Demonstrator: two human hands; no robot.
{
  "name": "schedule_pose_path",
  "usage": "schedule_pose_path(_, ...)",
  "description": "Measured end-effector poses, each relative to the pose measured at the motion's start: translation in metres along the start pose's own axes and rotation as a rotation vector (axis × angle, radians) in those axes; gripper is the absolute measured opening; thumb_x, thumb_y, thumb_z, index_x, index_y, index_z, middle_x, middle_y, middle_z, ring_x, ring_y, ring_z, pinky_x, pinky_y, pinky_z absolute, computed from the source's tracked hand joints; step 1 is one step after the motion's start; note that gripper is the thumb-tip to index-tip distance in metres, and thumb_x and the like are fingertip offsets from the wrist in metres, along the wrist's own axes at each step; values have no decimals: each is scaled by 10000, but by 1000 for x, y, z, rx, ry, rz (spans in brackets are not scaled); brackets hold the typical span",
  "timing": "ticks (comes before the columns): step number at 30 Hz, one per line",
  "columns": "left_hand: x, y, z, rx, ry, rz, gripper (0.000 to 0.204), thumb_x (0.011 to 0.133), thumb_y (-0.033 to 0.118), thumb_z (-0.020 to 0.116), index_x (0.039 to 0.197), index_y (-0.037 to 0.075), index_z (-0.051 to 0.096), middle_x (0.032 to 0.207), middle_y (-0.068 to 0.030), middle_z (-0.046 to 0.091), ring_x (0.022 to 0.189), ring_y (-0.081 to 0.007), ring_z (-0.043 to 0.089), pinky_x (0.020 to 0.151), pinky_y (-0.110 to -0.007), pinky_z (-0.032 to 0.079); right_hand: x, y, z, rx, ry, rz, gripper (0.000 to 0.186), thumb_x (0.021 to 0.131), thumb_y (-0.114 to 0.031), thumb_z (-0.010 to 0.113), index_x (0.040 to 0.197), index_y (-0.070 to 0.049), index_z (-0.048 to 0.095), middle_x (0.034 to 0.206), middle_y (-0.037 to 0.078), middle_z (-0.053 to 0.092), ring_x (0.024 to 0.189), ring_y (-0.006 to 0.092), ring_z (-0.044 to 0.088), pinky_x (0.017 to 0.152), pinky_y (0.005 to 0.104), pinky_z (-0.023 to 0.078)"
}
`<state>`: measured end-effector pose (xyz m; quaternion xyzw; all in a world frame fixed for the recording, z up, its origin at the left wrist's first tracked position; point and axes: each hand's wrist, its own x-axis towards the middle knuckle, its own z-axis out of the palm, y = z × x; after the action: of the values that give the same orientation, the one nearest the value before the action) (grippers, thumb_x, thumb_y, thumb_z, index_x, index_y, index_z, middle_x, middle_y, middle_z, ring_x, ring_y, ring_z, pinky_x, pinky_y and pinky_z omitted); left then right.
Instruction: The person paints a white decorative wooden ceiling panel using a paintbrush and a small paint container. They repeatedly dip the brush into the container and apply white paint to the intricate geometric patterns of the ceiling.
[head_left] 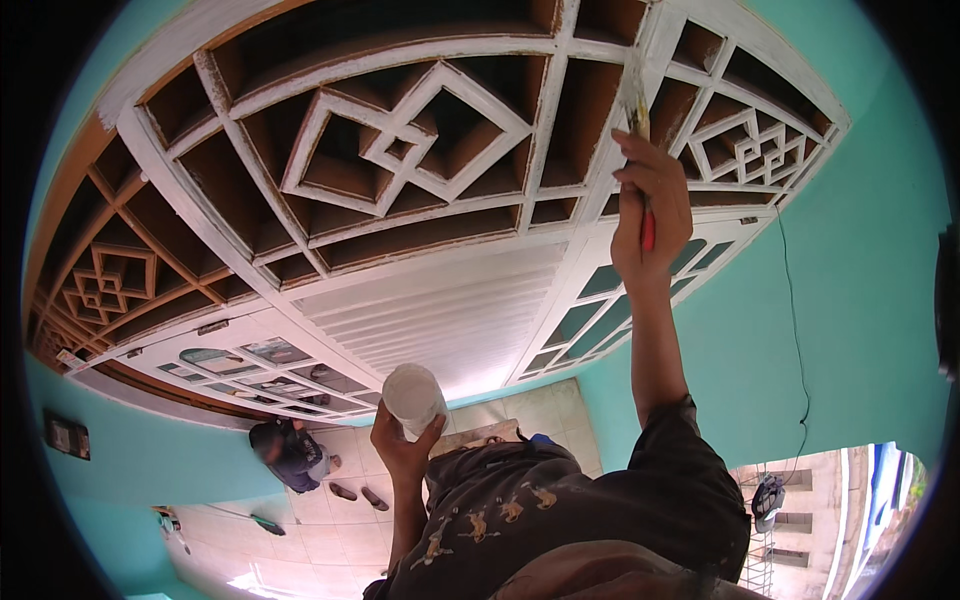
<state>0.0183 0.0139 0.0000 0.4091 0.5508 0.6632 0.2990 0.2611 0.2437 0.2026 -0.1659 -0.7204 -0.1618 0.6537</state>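
High in front of me, my right hand is closed around a paintbrush whose red handle shows below the fingers. The bristles touch or nearly touch a white-painted upright of a wooden lattice frame. Lower down, my left hand grips a white paint cup from its sides. Its round top faces me, and what is inside is hard to make out. White paint covers most of the lattice, with brown wood showing along the inner edges of its openings.
Brown lattice continues at the far left. Below stand white louvred panels and glazed window frames. A person is low at the left, near sandals on the tiled floor. A dark cable hangs down the turquoise wall.
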Motion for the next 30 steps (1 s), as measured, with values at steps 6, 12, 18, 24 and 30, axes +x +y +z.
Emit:
schedule_pose_path(6,-2,3,-2,-5,26,2,622,679,32,814,1236,-48,548,1122,-111,633,1059,-211,601,963,-357,459,34,-24,12,400,161,-10,98,819,82,485,830,48,576,1064,246,684,936,291,663,830,348,534)
schedule_pose_path(12,-3,1,-2,7,15,-9,632,681,33,812,1247,-49,543,1133,-113,629,1063,-210,598,968,-353,456,67,-10,31,235,10,-129,114,797,91,531,871,33,596,1093,216,687,895,260,657,803,329,531)
schedule_pose_path(18,-4,-3,-5,-14,57,-23,641,677,22,810,1254,-49,540,1140,-115,630,1071,-210,600,976,-353,454,59,-29,10,217,-32,-132,139,821,69,472,894,47,589,1098,222,688,931,245,658,852,341,529)
schedule_pose_path(24,-2,-2,-4,-6,34,-15,644,676,21,810,1256,-49,539,1139,-116,631,1065,-211,603,972,-352,457,68,-19,18,156,-113,-43,135,836,65,466,893,55,588,1072,229,686,942,238,661,851,319,526)
schedule_pose_path(30,-1,4,-4,-4,43,-4,636,682,43,812,1252,-46,545,1120,-113,637,1061,-211,604,967,-351,458,56,-21,0,472,92,111,133,834,48,476,861,36,606,1053,216,698,904,228,666,807,321,529)
